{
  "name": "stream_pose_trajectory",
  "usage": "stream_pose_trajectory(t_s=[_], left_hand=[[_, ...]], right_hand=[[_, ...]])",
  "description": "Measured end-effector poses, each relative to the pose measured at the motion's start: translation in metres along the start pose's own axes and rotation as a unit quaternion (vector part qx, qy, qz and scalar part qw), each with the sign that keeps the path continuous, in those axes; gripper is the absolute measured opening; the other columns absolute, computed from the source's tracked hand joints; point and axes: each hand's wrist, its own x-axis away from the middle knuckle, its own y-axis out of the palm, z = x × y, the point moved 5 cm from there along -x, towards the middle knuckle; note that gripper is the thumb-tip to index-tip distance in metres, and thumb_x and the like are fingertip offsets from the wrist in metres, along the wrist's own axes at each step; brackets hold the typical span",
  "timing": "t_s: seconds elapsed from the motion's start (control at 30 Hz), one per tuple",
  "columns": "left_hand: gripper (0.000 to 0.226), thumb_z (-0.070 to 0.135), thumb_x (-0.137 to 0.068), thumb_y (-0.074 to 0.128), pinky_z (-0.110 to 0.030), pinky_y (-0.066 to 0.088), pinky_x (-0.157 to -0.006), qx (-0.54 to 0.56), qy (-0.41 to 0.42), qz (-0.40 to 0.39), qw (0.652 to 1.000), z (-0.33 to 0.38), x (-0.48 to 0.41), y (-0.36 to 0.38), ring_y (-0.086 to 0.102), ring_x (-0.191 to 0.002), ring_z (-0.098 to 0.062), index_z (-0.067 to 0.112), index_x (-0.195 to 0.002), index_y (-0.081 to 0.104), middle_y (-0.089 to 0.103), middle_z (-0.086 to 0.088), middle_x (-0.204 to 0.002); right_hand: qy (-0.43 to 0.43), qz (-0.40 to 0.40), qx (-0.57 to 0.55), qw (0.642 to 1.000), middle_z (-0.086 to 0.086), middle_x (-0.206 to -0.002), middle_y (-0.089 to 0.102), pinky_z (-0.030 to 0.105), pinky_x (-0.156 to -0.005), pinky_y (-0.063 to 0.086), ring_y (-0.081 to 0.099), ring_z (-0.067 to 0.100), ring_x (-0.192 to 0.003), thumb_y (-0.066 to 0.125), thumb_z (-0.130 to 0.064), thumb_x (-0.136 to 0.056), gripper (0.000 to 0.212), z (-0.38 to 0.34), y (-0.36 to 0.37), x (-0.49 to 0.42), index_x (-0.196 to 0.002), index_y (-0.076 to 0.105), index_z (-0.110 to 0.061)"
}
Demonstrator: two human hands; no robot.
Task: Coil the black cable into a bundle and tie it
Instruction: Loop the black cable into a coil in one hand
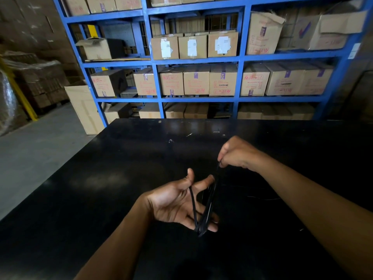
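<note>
The black cable (210,201) is wound in several loops around my left hand (177,203), running from between thumb and forefinger down around the little finger. My left palm faces up with the fingers spread inside the loops. Above and to the right, my right hand (236,153) pinches a strand of the cable at its fingertips and holds it taut over the left forefinger. A thin loose stretch of cable (262,198) trails to the right on the table, hard to make out against the dark surface.
Both hands hover over a black table (121,168). Behind it stands a blue metal rack (155,81) filled with cardboard boxes. A tall carton (84,108) leans at the rack's left foot, with grey floor to the left.
</note>
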Motion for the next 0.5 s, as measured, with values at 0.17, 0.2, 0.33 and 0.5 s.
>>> stream_pose_trajectory(t_s=[0.17,0.2,0.33,0.5], left_hand=[[0.071,0.075,-0.083,0.022,-0.058,0.032,-0.109,-0.008,0.006,0.062,0.998,0.001,0.002,-0.016,0.04,-0.13,-0.052,0.049,-0.148,0.011,0.052,-0.033,-0.135],[0.071,0.075,-0.082,0.024,-0.059,0.031,-0.11,-0.001,0.009,0.064,0.998,0.001,0.003,-0.018,0.04,-0.13,-0.052,0.049,-0.147,0.012,0.052,-0.033,-0.134],[0.064,0.077,-0.08,0.029,-0.06,0.031,-0.109,0.013,0.008,0.028,1.0,0.001,0.007,-0.013,0.038,-0.13,-0.055,0.052,-0.139,0.031,0.041,-0.039,-0.141],[0.063,0.078,-0.081,0.034,-0.057,0.037,-0.106,0.01,0.001,-0.036,0.999,0.0,0.004,0.001,0.032,-0.133,-0.056,0.055,-0.14,0.033,0.036,-0.039,-0.144]], right_hand=[[-0.017,0.003,-0.005,1.0,-0.004,-0.072,0.07,0.021,-0.046,0.041,0.063,0.008,-0.07,0.079,-0.01,-0.071,0.013,-0.008,0.003,0.006,-0.066,0.075,-0.021],[-0.022,0.002,-0.004,1.0,-0.004,-0.071,0.071,0.02,-0.046,0.042,0.064,0.008,-0.07,0.08,-0.011,-0.069,0.012,-0.01,0.004,0.007,-0.065,0.075,-0.021],[-0.012,0.019,0.002,1.0,-0.003,-0.071,0.071,0.023,-0.049,0.044,0.065,0.01,-0.072,0.078,-0.01,-0.066,0.013,-0.007,0.001,0.005,-0.065,0.073,-0.021],[0.055,0.009,-0.025,0.998,0.002,-0.082,0.069,0.026,-0.052,0.045,0.063,0.014,-0.077,0.077,-0.007,-0.068,0.013,0.011,0.001,-0.002,-0.073,0.074,-0.018]])
